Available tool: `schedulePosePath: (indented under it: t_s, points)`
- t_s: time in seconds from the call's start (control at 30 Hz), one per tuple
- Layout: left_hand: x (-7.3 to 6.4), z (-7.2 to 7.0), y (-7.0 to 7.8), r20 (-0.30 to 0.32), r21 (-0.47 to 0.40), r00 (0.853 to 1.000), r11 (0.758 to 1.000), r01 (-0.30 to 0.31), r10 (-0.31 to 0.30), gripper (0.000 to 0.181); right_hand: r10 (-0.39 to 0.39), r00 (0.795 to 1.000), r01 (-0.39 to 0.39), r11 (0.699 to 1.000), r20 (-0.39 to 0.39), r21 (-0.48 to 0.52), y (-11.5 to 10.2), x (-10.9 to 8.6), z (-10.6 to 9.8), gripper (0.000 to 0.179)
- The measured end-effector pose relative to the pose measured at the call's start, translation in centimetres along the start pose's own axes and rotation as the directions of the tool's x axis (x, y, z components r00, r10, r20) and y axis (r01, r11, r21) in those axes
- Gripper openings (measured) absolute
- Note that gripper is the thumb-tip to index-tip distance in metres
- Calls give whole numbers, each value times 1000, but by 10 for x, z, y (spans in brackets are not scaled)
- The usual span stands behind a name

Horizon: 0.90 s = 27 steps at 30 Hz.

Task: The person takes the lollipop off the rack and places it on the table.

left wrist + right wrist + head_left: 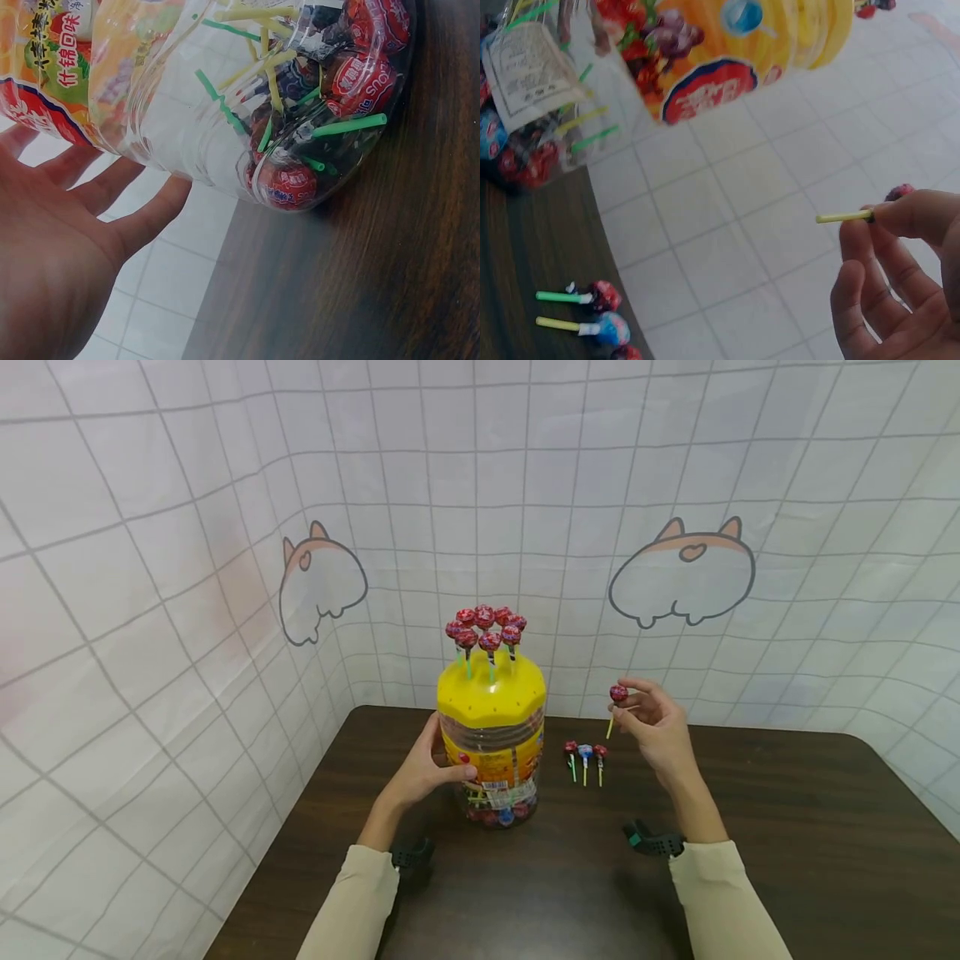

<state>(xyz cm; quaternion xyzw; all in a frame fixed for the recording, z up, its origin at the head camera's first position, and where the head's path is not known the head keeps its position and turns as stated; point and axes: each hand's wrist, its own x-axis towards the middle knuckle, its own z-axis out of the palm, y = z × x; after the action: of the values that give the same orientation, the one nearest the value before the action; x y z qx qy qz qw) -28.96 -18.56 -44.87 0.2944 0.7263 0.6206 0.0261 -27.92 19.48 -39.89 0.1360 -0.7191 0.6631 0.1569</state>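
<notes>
A clear plastic lollipop jar [517, 752] with a yellow lid [491, 703] stands upright on the table. Several red-wrapped lollipops [489, 642] stick up out of the lid, stick down. Holding the jar from its left side, my left hand [416, 777] has the thumb across the front and the fingers round the side. To the right of the jar and above the table, my right hand [663, 735] pinches a red-wrapped lollipop [618, 693] by its yellow stick [844, 217], the candy end up. More lollipops [360, 82] lie inside the jar's bottom.
Three loose lollipops [585, 752], two red and one blue, lie side by side on the dark wooden table [787, 827], between the jar and my right hand. A white grid-patterned curtain [540, 485] hangs behind and along the left side.
</notes>
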Motion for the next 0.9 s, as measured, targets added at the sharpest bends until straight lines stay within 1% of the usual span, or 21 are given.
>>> schedulePosePath:
  t_s: [0.17,0.37,0.53,0.6,0.77,0.83,0.9]
  points:
    - [0,0,1,-3,7,1000,1000,10,-10,92,52,998,-45,990,44,-131,15,1,-4,43]
    - [-1,0,0,-2,9,1000,1000,14,-14,92,117,990,-101,975,73,-197,36,0,-9,47]
    - [-1,0,0,-3,14,1000,1000,17,-17,92,187,978,-162,960,95,-229,54,-3,-16,49]
    - [-1,0,0,-3,14,1000,1000,16,-16,91,215,971,-187,955,103,-230,52,-5,-17,50]
    - [-1,0,-1,-2,12,1000,1000,13,-13,91,245,964,-214,946,107,-243,67,-7,-22,50]
    - [0,0,0,-4,12,1000,1000,15,-15,91,253,961,-219,942,109,-252,80,-6,-25,51]
    - [0,0,0,-4,9,1000,1000,15,-15,90,269,956,-232,937,117,-260,84,-7,-27,51]
